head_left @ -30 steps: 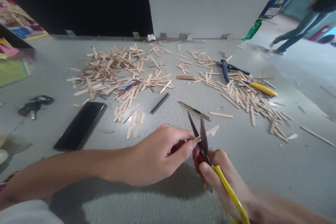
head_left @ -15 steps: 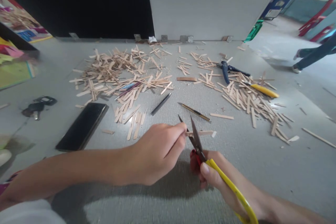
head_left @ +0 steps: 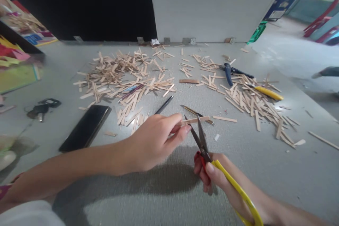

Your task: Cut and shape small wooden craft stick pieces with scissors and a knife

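Note:
My left hand (head_left: 156, 141) pinches one end of a flat wooden craft stick (head_left: 198, 120) between thumb and fingers. The stick points to the right, with a small mark near the fingertips. My right hand (head_left: 222, 176) grips scissors (head_left: 202, 144) with yellow and red handles. Their dark blades stand apart, tips up beside the left fingertips, and the stick passes across them. Behind the stick lies a craft knife (head_left: 190, 109) with a thin gold and black body, partly covered. A black pen (head_left: 164, 104) rests beyond my left hand. A small pale offcut (head_left: 217, 137) lies right of the blades.
Heaps of craft sticks (head_left: 113, 67) spread at the left, with more sticks (head_left: 246, 100) at the right. Among the latter are dark blue pliers (head_left: 228, 72) and a yellow-handled tool (head_left: 268, 93). A phone (head_left: 86, 127) and keys (head_left: 41, 109) lie left. A panel (head_left: 212, 7) stands behind.
My left hand has shifted the stick up and away, and more of its length shows. The pale offcut at its end now lies apart on the table. The scissors stay nearly in place.

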Tool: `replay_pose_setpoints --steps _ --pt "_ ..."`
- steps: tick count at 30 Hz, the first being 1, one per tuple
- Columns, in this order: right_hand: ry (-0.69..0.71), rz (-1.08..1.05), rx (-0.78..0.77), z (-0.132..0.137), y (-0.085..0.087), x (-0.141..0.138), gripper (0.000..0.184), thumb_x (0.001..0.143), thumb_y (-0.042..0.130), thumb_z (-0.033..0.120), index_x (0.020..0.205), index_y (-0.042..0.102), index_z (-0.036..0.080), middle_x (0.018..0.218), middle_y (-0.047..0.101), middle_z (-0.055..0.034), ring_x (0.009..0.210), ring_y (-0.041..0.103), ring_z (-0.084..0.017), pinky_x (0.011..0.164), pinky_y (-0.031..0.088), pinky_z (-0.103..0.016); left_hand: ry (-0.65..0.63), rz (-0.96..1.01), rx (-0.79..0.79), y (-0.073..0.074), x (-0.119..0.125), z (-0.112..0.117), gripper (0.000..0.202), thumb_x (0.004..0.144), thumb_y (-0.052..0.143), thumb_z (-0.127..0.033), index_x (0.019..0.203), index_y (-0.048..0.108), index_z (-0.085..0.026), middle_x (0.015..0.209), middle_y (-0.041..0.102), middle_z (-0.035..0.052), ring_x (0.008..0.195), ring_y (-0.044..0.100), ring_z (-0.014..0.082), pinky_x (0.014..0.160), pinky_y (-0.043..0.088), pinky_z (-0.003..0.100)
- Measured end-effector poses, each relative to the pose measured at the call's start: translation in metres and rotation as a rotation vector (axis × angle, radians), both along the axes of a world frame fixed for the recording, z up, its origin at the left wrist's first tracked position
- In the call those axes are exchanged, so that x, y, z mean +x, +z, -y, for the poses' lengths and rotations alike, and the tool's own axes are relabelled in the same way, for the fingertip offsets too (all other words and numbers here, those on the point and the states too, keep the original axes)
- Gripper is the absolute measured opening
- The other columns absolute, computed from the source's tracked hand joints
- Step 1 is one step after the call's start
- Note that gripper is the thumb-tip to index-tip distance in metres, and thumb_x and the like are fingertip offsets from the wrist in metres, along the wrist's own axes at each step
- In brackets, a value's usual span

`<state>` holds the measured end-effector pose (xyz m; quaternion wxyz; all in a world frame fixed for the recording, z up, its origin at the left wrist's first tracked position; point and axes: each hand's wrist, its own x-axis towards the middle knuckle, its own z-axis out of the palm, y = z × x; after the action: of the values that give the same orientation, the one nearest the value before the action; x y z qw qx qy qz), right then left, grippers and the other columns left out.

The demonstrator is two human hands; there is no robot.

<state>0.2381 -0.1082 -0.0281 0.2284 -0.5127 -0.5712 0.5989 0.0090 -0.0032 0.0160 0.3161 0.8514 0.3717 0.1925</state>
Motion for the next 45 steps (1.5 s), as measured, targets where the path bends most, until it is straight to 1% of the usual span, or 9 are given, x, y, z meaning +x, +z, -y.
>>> replay_pose_setpoints --steps 7,12,16,21,27,31,38,42,45 --pt "-0.003 0.0 0.042 0.001 -0.001 0.001 0.067 0.104 0.038 0.083 0.091 0.059 0.021 0.084 0.06 -0.0043 0.074 0.061 -0.02 0.07 0.057 -0.035 -0.079 -0.024 0.022 -0.002 -0.001 -0.001 0.041 0.111 0.034 -0.03 0.071 0.035 -0.024 0.056 0.036 -0.0073 0.048 0.032 0.0126 0.053 0.023 0.03" --pt "-0.018 -0.004 0.104 0.003 -0.001 -0.002 0.066 0.103 0.041 0.083 0.085 0.059 0.022 0.076 0.057 -0.0022 0.067 0.055 -0.018 0.063 0.052 -0.032 -0.042 -0.01 -0.098 0.003 0.0 0.0 0.042 0.113 0.03 -0.032 0.072 0.034 -0.024 0.058 0.037 -0.0065 0.051 0.036 0.0132 0.054 0.027 0.031" --pt "-0.025 0.03 0.137 0.001 0.0 -0.005 0.066 0.1 0.047 0.085 0.079 0.057 0.023 0.066 0.05 0.0018 0.057 0.043 -0.015 0.052 0.041 -0.028 0.012 0.072 -0.268 0.009 -0.001 0.001 0.041 0.115 0.034 -0.038 0.077 0.037 -0.024 0.063 0.04 -0.0071 0.055 0.038 0.0124 0.054 0.032 0.028" --pt "-0.028 0.115 0.19 -0.005 -0.002 -0.004 0.067 0.095 0.06 0.081 0.063 0.043 0.024 0.056 0.035 0.0062 0.052 0.029 -0.011 0.048 0.022 -0.029 0.018 0.178 -0.378 0.012 -0.004 0.005 0.04 0.115 0.035 -0.04 0.079 0.039 -0.023 0.068 0.04 -0.0062 0.06 0.038 0.0121 0.056 0.035 0.028" --pt "-0.042 0.211 0.344 -0.004 -0.01 -0.001 0.063 0.099 0.057 0.073 0.062 0.042 0.024 0.055 0.035 0.0058 0.051 0.03 -0.012 0.05 0.022 -0.03 0.049 0.232 -0.394 0.011 -0.008 0.012 0.038 0.112 0.04 -0.047 0.082 0.046 -0.024 0.071 0.047 -0.0022 0.064 0.046 0.0151 0.06 0.045 0.028" --pt "-0.048 0.238 0.369 -0.005 -0.009 -0.001 0.061 0.099 0.059 0.067 0.06 0.039 0.025 0.054 0.032 0.0063 0.05 0.029 -0.012 0.049 0.022 -0.03 0.056 0.245 -0.398 0.01 -0.009 0.013 0.04 0.111 0.04 -0.051 0.083 0.051 -0.024 0.073 0.051 -0.0001 0.066 0.05 0.0163 0.063 0.051 0.029" --pt "-0.092 0.302 0.423 -0.008 -0.007 -0.004 0.051 0.094 0.061 0.052 0.059 0.034 0.026 0.054 0.025 0.0077 0.049 0.022 -0.011 0.045 0.021 -0.027 -0.001 0.249 -0.503 0.019 -0.009 0.01 0.041 0.114 0.038 -0.044 0.083 0.055 -0.022 0.07 0.053 -0.0026 0.061 0.047 0.0136 0.057 0.044 0.027" --pt "-0.104 0.332 0.485 -0.01 -0.007 -0.005 0.046 0.094 0.06 0.042 0.059 0.034 0.027 0.053 0.025 0.0082 0.047 0.023 -0.011 0.044 0.022 -0.027 0.035 0.218 -0.425 0.024 -0.013 0.004 0.046 0.115 0.038 -0.045 0.09 0.068 -0.02 0.08 0.067 -0.0003 0.071 0.06 0.0142 0.065 0.049 0.026" --pt "-0.094 0.344 0.581 -0.011 -0.008 -0.007 0.046 0.094 0.061 0.037 0.061 0.03 0.027 0.054 0.022 0.0094 0.047 0.019 -0.011 0.042 0.019 -0.027 0.087 0.232 -0.365 0.024 -0.014 -0.001 0.043 0.114 0.045 -0.047 0.096 0.074 -0.019 0.082 0.069 0.0001 0.07 0.064 0.0131 0.063 0.051 0.023"
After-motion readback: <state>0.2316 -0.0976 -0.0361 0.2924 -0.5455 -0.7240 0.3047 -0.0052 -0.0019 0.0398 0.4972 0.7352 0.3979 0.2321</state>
